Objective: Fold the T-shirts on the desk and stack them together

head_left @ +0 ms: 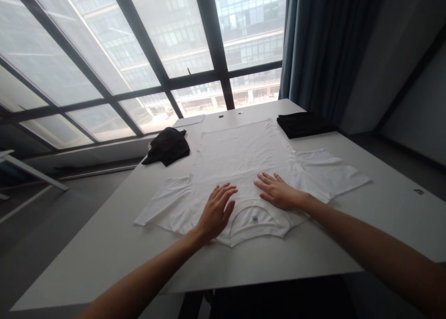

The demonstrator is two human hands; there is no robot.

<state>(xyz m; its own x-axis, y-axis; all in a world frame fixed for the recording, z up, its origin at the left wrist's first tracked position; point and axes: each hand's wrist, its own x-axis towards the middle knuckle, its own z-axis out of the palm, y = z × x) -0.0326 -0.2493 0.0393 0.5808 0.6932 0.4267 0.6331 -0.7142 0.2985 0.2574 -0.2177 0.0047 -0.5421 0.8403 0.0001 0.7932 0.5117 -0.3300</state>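
A white T-shirt lies spread flat on the white table, collar toward me and hem toward the window, both short sleeves stretched out to the sides. My left hand rests flat on the shirt just left of the collar, fingers stretched out and slightly apart. My right hand lies flat on the shirt just right of the collar, fingers extended. Neither hand holds anything. A small label shows inside the neckline between my hands.
A crumpled black garment sits at the table's far left. A folded black stack lies at the far right, near the blue curtain. A folded white piece is by the window. A small sticker marks the table's right side.
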